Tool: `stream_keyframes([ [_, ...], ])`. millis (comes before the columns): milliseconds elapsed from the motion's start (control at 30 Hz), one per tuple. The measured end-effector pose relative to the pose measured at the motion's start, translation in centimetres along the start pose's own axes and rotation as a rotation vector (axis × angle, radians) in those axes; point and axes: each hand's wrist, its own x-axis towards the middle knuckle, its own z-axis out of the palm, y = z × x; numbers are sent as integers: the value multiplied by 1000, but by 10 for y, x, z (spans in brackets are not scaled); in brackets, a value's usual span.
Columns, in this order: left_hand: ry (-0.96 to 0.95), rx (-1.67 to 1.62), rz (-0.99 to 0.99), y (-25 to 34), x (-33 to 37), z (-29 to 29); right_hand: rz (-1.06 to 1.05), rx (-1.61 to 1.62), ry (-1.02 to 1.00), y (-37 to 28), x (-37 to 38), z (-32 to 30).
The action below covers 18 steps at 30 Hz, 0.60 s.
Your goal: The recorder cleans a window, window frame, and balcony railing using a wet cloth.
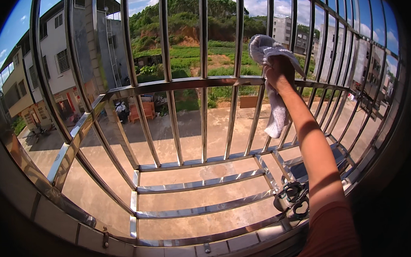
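Note:
My right arm reaches out from the lower right, and my right hand [281, 72] is closed on a pale grey-white cloth [276, 107]. The cloth bunches above the fist against an upright metal bar of the window cage, and one end hangs down below the wrist. The fist sits just above the cage's horizontal metal rail [179, 86]. Much of the bar behind the cloth is hidden, and the fingers are partly in shade. My left hand is out of view.
Shiny upright bars [164, 36] enclose the window on the front and sides. Spaced floor bars [202, 183] leave gaps over the concrete yard far below. Black strappy items [292, 196], perhaps sandals, and a dark blue flat object [301, 171] lie at lower right. A tiled sill [180, 252] runs nearest me.

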Motion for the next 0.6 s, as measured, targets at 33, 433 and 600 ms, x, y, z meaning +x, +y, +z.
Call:
stream_keyframes([
  [33, -1, 4, 2, 1, 0, 0, 16, 4, -132, -3, 1, 19],
  [433, -6, 51, 115, 4, 15, 2, -37, 497, 87, -78, -19, -8],
  [600, -15, 69, 131, -2, 11, 0, -140, -164, -422, -142, 7, 33],
])
